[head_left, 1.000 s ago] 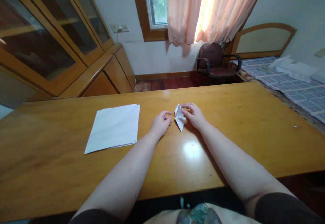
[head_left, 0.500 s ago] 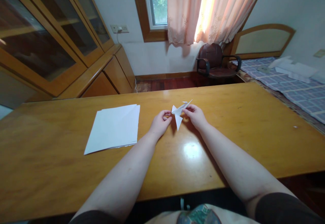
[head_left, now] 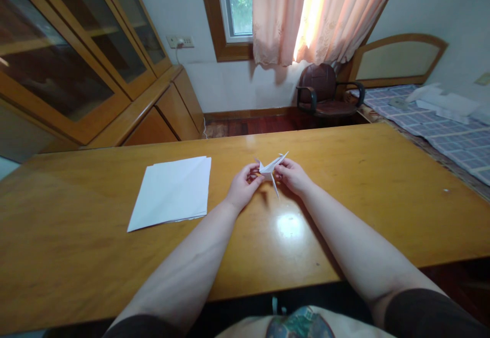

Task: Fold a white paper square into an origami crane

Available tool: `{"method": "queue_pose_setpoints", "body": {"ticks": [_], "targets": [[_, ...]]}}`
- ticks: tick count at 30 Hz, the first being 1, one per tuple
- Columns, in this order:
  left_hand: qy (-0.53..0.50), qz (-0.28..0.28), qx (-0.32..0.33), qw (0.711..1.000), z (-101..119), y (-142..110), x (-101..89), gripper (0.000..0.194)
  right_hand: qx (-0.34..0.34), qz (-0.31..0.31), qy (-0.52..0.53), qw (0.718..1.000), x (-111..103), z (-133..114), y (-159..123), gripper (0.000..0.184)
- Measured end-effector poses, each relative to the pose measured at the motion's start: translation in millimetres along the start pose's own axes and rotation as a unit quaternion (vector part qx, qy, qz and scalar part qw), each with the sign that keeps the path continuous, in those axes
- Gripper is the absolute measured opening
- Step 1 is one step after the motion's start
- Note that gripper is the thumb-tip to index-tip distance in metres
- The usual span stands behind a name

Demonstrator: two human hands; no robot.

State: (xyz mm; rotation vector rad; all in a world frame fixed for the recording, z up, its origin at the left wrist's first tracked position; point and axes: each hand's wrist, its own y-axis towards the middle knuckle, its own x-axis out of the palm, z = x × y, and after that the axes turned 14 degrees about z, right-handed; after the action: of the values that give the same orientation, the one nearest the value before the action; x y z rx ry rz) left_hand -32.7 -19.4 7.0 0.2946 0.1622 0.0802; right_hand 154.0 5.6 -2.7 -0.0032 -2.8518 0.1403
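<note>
A small folded white paper figure (head_left: 270, 168) is held just above the wooden table (head_left: 344, 215), near its middle. My left hand (head_left: 244, 187) pinches its left end with curled fingers. My right hand (head_left: 294, 176) pinches its right side, where a pointed flap sticks up toward the far right. A thin point of the figure hangs down between the two hands toward the tabletop.
A stack of white paper sheets (head_left: 172, 191) lies on the table to the left of my hands. Wooden glass-door cabinets (head_left: 76, 67) stand at the left. A dark armchair (head_left: 323, 90) sits beyond the table, a bed (head_left: 451, 134) at the right.
The paper figure has been lifted and turned from lying flat to nearly edge-on. My left hand has closed in and taken hold of its left end.
</note>
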Motion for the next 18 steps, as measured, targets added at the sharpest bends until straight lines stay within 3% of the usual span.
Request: {"method": "queue_pose_setpoints", "body": {"ticks": [9, 18], "targets": [[0.060, -0.028, 0.059, 0.996, 11.4, -5.9, -4.3, 0.030, 0.018, -0.059, 0.000, 0.998, 5.6, -8.4, -7.1, 0.042], [0.040, -0.041, 0.033, 0.998, 12.5, -6.2, -3.1, 0.033, 0.003, -0.021, 0.001, 1.000, 0.9, -0.9, -1.2, 0.036]]}}
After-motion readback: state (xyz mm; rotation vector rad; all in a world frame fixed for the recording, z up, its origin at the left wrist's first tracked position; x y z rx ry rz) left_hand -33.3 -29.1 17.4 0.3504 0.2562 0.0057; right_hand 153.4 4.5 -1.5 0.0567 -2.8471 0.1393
